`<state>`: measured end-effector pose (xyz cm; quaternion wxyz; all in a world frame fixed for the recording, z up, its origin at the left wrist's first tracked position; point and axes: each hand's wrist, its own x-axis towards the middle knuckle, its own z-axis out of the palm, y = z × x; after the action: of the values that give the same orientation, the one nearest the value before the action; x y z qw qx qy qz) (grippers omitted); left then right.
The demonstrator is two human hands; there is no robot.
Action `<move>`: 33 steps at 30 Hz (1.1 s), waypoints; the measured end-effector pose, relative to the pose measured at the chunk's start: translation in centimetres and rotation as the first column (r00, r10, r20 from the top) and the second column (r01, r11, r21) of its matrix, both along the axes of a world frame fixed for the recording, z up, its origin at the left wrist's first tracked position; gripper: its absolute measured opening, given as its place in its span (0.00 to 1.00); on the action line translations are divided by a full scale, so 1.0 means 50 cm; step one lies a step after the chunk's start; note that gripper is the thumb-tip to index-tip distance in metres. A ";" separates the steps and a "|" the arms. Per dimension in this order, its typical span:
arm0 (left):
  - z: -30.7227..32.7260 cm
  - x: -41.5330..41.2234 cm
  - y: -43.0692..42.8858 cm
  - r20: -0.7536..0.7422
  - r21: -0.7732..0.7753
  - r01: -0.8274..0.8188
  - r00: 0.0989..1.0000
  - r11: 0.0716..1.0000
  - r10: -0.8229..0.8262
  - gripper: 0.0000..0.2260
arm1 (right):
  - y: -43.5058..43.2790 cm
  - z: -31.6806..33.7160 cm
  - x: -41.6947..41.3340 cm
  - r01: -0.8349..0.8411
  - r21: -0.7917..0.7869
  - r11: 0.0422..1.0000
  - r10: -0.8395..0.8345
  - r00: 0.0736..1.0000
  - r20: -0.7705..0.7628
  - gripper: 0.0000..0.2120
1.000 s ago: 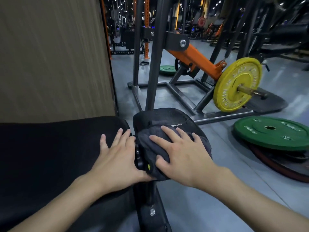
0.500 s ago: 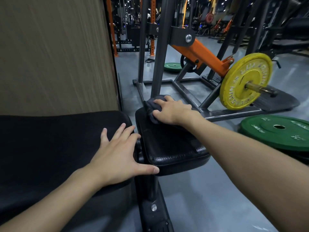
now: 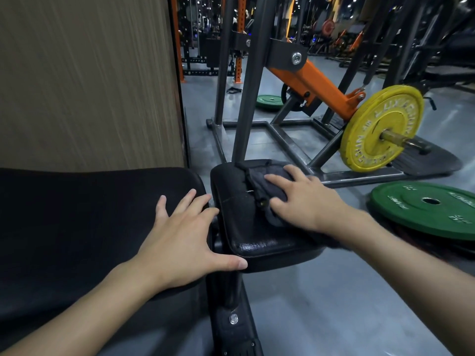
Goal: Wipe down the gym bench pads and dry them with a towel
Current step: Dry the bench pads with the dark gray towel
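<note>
A large black bench pad [image 3: 77, 227] fills the lower left. To its right sits a smaller black seat pad [image 3: 241, 227], its vinyl cracked along the near edge. My left hand [image 3: 185, 242] lies flat with spread fingers on the right end of the large pad, thumb reaching toward the seat pad. My right hand [image 3: 305, 201] presses a dark grey towel [image 3: 264, 186] flat against the top of the seat pad, fingers straight over the cloth.
A wood-grain wall panel [image 3: 87, 80] rises behind the bench. A steel and orange machine frame [image 3: 316, 83] carries a yellow weight plate [image 3: 380, 127]. A green plate [image 3: 426, 209] lies on the floor at right, another green plate [image 3: 270, 101] farther back.
My right hand has slid the towel back from the far edge of the seat pad toward its middle. My left hand has stayed on the large pad.
</note>
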<state>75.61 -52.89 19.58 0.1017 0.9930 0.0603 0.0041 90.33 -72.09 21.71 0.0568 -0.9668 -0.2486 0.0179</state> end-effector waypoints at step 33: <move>-0.001 -0.013 -0.005 0.098 -0.094 0.006 0.995 0.996 0.003 0.61 | 0.057 -0.017 -0.131 -0.123 -0.028 0.992 0.126 0.974 0.186 0.26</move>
<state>74.98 -53.13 19.50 0.1513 0.9857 0.0546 0.0496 83.76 -69.25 20.86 0.0240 -0.9471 -0.3128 -0.0676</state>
